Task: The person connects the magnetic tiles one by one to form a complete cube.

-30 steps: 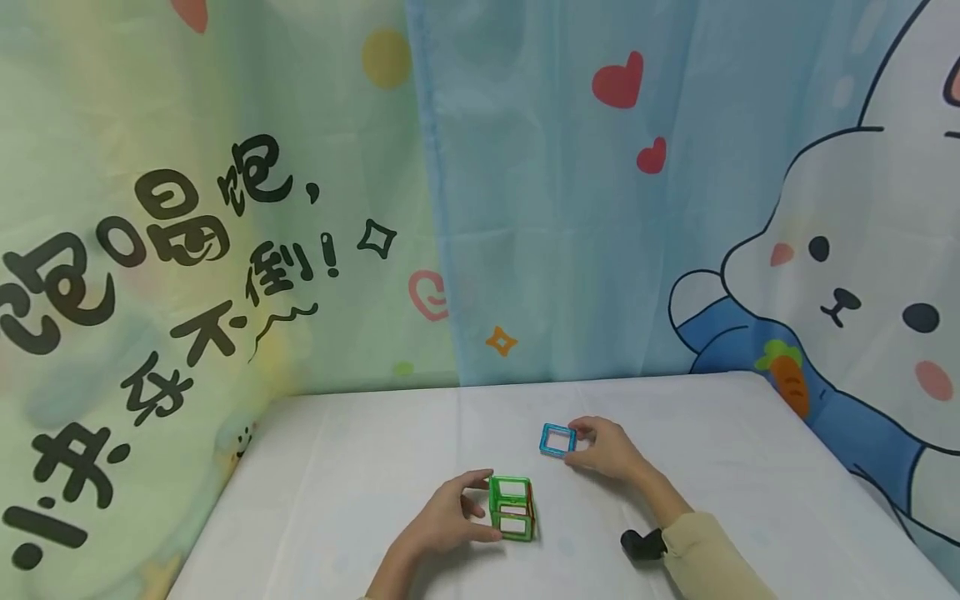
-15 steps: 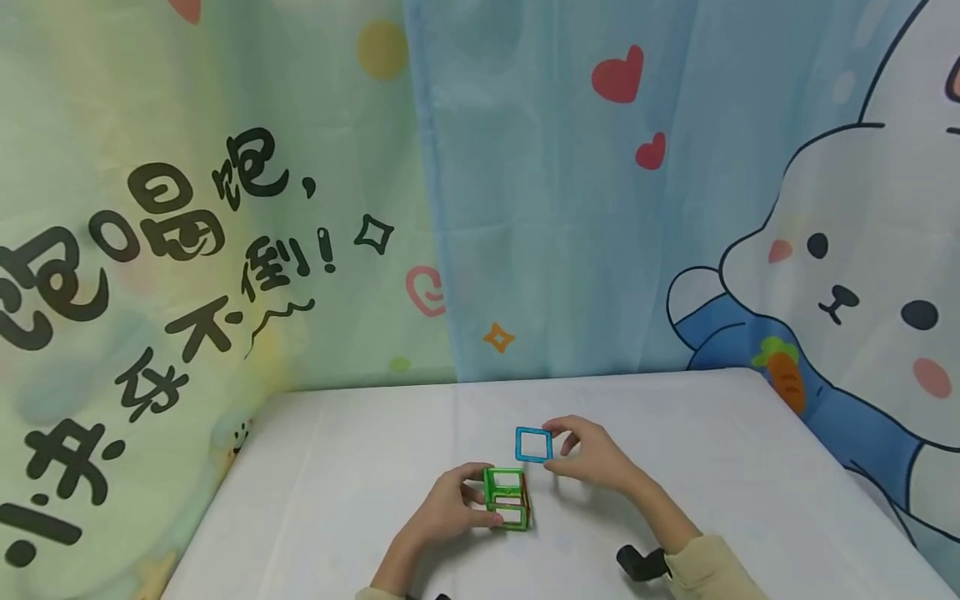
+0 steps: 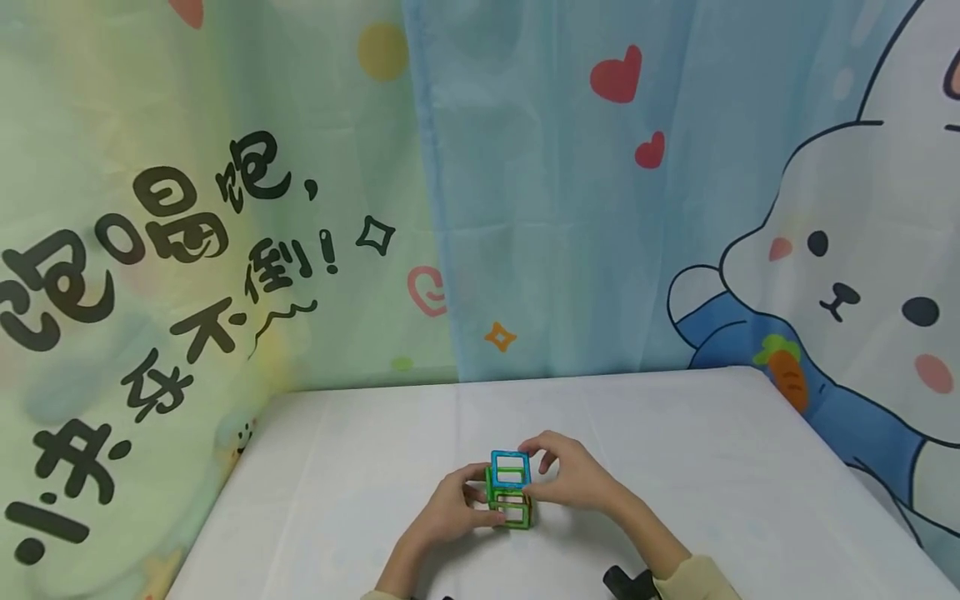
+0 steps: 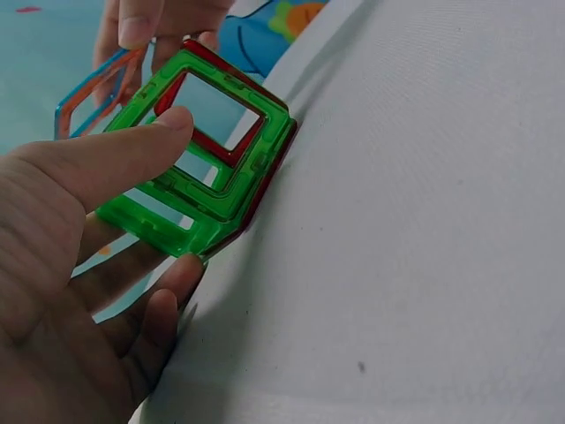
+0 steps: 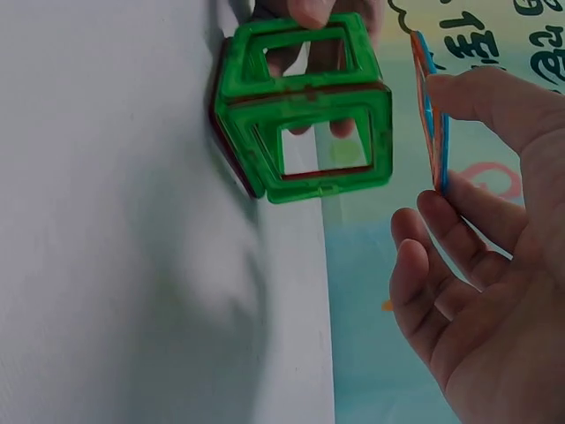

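My left hand (image 3: pixel 456 505) grips a small box of magnetic tiles (image 4: pixel 231 190), with green and red see-through frames, low over the white table. Its thumb lies across a green tile in the left wrist view. Between thumb and fingers, my right hand (image 3: pixel 568 475) pinches a square blue magnetic tile (image 3: pixel 511 469) by its edge. In the right wrist view this blue tile (image 5: pixel 433 115) is seen edge-on, with an orange-red inner side. A gap shows there between it and the green box (image 5: pixel 305 106). From the head view, the blue tile overlaps the far part of the box.
A white cloth covers the table (image 3: pixel 360 450). Behind it hangs a printed curtain (image 3: pixel 540 208) with a cartoon rabbit, hearts and black lettering. A black strap piece (image 3: pixel 630 582) sits by my right sleeve (image 3: pixel 697 579).
My right hand has carried the blue tile left and nearer, from beyond the box to over its far part. My left hand stays almost in place, still holding the box.
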A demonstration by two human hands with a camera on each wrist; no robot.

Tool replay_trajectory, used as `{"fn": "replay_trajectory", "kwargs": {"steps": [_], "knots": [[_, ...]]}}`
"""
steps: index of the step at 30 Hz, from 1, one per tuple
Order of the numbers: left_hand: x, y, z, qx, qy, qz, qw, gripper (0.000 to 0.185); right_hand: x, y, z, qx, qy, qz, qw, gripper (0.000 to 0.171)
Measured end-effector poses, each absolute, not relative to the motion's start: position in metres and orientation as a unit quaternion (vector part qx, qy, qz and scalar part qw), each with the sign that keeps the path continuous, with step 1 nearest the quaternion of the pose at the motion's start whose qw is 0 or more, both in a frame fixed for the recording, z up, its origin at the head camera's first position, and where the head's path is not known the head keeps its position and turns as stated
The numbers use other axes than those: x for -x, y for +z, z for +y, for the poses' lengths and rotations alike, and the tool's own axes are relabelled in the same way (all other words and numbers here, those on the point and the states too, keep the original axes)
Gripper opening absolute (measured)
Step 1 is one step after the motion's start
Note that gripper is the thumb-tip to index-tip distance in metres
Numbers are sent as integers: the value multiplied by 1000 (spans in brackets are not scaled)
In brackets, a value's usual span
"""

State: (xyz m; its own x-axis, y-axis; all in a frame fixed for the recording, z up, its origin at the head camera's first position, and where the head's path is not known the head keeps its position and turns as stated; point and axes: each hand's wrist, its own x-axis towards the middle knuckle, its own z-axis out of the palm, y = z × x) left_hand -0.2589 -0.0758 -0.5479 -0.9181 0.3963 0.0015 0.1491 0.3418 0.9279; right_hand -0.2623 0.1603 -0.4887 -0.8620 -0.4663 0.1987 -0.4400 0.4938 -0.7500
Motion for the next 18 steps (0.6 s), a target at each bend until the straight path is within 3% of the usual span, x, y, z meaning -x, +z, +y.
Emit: {"fn": "replay_trajectory", "kwargs": {"steps": [18], "knots": [[259,-547,-77,-169,565,799,115,66,262,-496,156,275,-429,860,37,47]]}}
